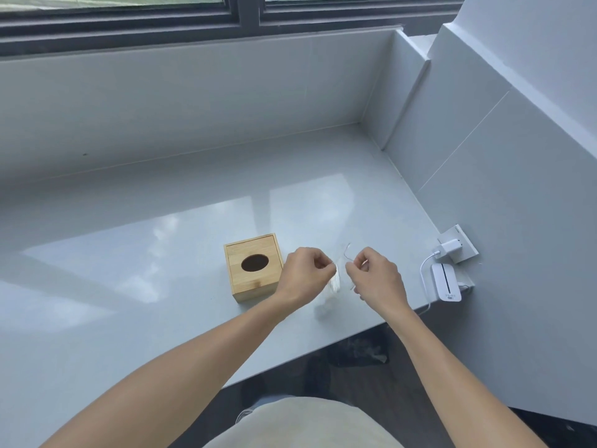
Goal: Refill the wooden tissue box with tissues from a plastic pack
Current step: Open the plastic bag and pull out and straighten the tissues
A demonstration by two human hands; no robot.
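Observation:
A square wooden tissue box (253, 268) with an oval hole in its lid stands on the pale grey counter (129, 270), and the hole looks dark and empty. Just right of it, both hands hold a clear plastic pack of white tissues (332, 287) above the counter. My left hand (305, 274) pinches the pack's left top edge. My right hand (376, 276) pinches the thin plastic film on the right side, and the film is stretched between the two hands. The pack's lower part is blurred.
A white charger (449, 247) is plugged into a wall socket at the right, with a cable running to a white device (447, 282) standing at the counter's right end. The counter's front edge runs diagonally below my arms. A tiled wall and window lie behind.

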